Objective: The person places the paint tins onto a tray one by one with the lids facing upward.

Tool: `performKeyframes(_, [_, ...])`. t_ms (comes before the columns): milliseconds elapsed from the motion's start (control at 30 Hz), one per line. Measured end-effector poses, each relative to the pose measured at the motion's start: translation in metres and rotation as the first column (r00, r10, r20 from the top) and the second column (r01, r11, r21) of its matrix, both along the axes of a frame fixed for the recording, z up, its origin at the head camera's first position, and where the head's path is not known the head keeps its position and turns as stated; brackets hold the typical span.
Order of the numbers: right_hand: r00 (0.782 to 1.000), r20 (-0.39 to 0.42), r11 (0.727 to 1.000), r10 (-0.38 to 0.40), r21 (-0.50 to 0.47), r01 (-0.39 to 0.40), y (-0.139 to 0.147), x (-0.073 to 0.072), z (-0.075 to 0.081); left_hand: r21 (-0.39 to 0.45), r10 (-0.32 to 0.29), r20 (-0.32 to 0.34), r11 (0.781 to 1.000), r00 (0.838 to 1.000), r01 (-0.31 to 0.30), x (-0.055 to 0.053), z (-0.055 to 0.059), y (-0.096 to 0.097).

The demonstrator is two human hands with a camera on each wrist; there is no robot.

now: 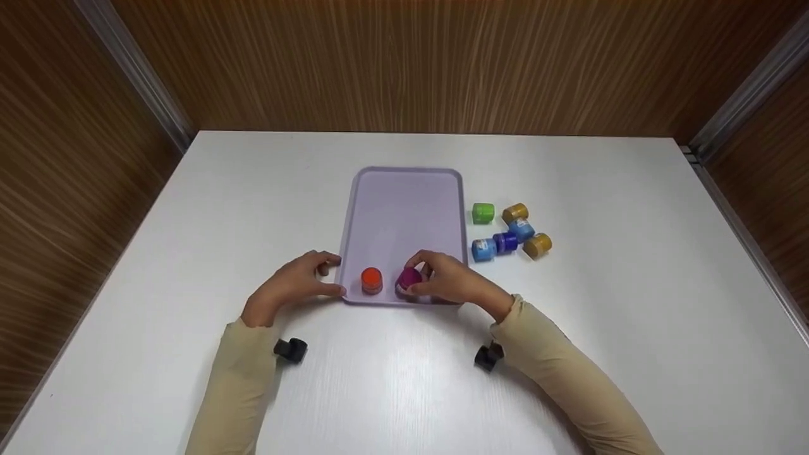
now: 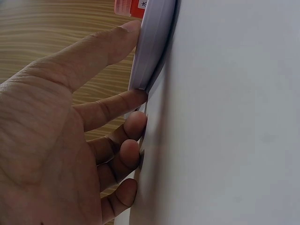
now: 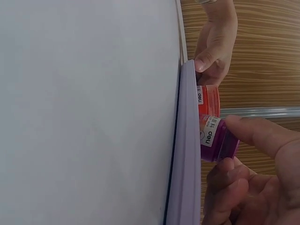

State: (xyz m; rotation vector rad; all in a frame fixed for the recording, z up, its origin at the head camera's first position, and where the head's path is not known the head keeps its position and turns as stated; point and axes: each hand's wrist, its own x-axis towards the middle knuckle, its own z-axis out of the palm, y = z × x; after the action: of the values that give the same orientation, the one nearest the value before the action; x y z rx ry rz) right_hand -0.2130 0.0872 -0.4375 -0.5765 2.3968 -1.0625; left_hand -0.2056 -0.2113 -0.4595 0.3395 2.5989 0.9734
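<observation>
My right hand (image 1: 445,278) pinches a purple paint jar (image 1: 409,278) by its lid, between thumb and fingers, at the near side of a lilac tray (image 1: 404,208). In the right wrist view the purple jar (image 3: 217,139) shows a white "deli" label and tilts slightly. To its left on the tray stands a red-orange paint jar (image 1: 371,280), upright. My left hand (image 1: 294,282) is at the tray's near left edge; its thumb and index fingertips touch the rim (image 2: 152,44), while the other fingers bend loosely beside it.
Right of the tray lie several jars: a green one (image 1: 483,213), light blue ones (image 1: 484,249), a dark blue one (image 1: 505,242) and yellow-brown ones (image 1: 538,246). The white table (image 1: 253,189) meets wood-grain panels (image 1: 411,69) at the back and sides.
</observation>
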Motion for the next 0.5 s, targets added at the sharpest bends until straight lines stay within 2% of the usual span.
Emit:
performKeyframes(300, [0.999,-0.041,1.0,0.02,0.004,-0.02,-0.0056,0.0009,-0.0019,-0.018,-0.008,-0.012,1.0,1.0,0.007,0.0014,0.0013,0.0001])
performKeyframes(500, [1.0,-0.021,1.0,0.009,-0.014,-0.009,-0.0063,0.0002,-0.0023,-0.021,-0.01,-0.009,1.0,1.0,0.01,0.0014,0.0023,0.0001])
